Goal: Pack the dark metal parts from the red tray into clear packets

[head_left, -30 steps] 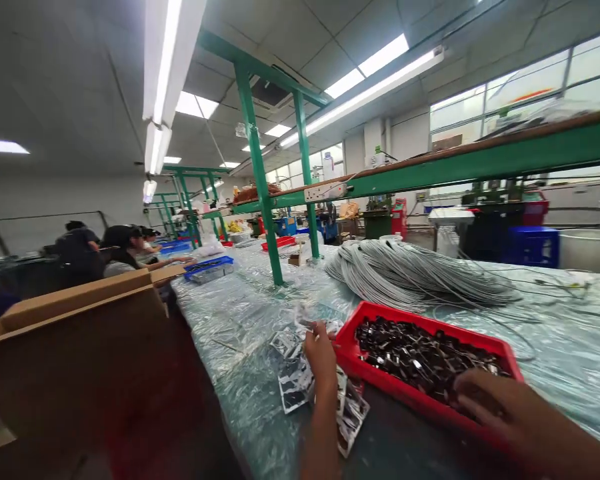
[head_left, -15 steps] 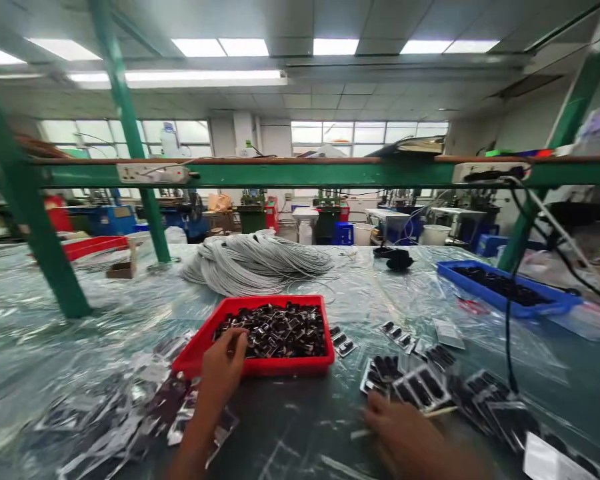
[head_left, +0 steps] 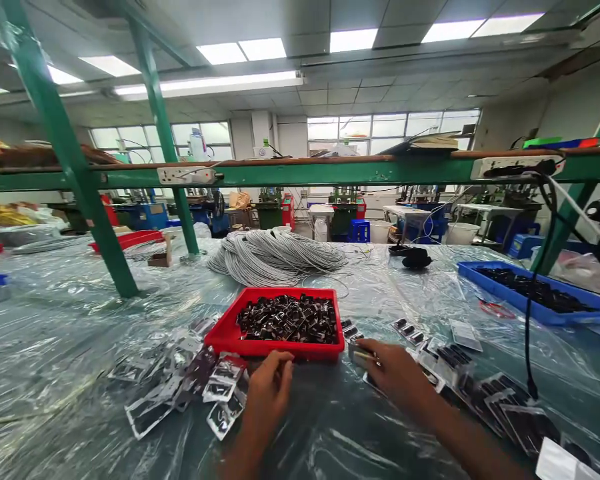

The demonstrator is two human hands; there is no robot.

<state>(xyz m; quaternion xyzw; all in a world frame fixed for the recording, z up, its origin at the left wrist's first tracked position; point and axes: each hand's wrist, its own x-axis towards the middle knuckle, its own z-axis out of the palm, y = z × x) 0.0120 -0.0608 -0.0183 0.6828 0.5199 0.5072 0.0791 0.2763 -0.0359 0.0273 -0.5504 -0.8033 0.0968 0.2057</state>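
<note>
In the head view my left hand (head_left: pixel 271 385) is just in front of the red tray (head_left: pixel 285 349), thumb and fingers pinched together; anything between them is too small to make out. The tray is full of small black parts with shiny metal (head_left: pixel 287 317). My right hand (head_left: pixel 393 368) is closed on a flat, clear plastic pack (head_left: pixel 361 355) near the tray's front right corner. Packs with black pieces (head_left: pixel 453 357) lie beyond and right of that hand. A loose heap of clear packs (head_left: pixel 165 387) lies left of my left hand.
A coil of grey cable (head_left: pixel 277 259) lies behind the tray. At the right stands a blue tray (head_left: pixel 485 281) of black parts, with a black cable (head_left: pixel 529 347) hanging before it. Green posts (head_left: pixel 100 233) and a crossbar (head_left: pixel 300 173) frame the plastic-covered table.
My left hand has left the red tray's contents and come to its front edge. My right hand has moved from the packs towards the tray with a pack. The view has shifted left.
</note>
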